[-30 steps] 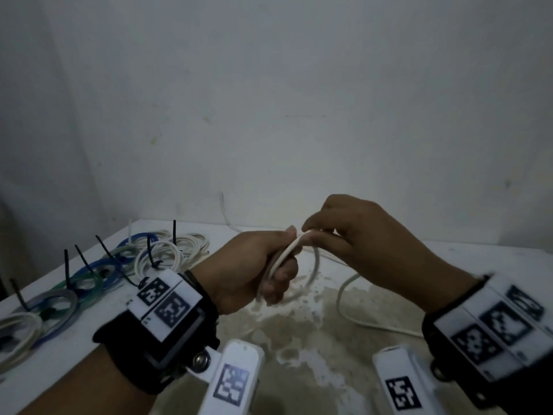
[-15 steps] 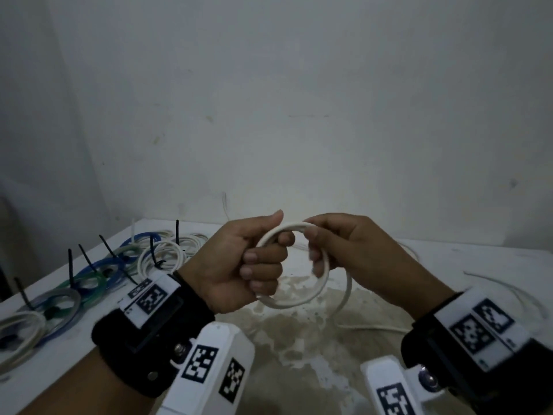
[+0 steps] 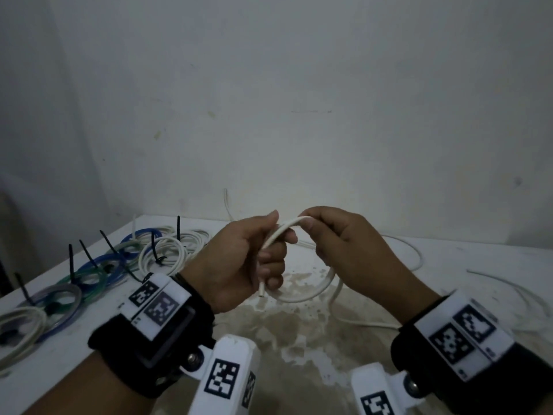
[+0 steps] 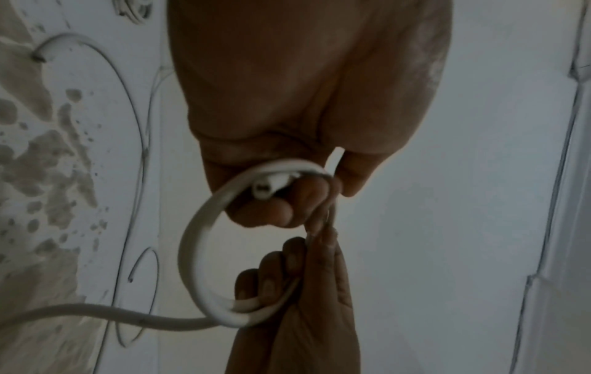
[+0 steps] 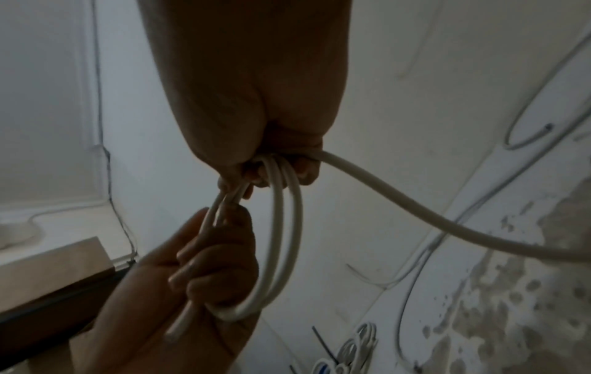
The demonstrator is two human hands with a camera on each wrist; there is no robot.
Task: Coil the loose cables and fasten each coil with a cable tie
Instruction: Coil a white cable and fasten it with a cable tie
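Observation:
A white cable (image 3: pixel 302 295) is wound into a small coil held above the table between both hands. My left hand (image 3: pixel 254 259) grips the coil's left side, and the cable's cut end (image 3: pixel 261 292) sticks out below its fingers. My right hand (image 3: pixel 338 244) pinches the top of the loop (image 3: pixel 294 222) and holds the strands. In the right wrist view the coil (image 5: pixel 281 240) shows two turns, and the loose tail (image 5: pixel 415 210) runs off to the right. In the left wrist view the coil (image 4: pixel 195 253) hangs between both hands, its tail (image 4: pixel 80 310) leading left.
Several tied coils, white (image 3: pixel 163 254), blue (image 3: pixel 104 265) and green, lie along the table's left side with black cable ties (image 3: pixel 71 259) sticking up. Loose white cables (image 3: pixel 514 292) trail on the right of the stained white table (image 3: pixel 299 339). A wall stands close behind.
The right hand has brought another turn up to the top of the coil. The left hand has turned so the cut end now shows below its fingers.

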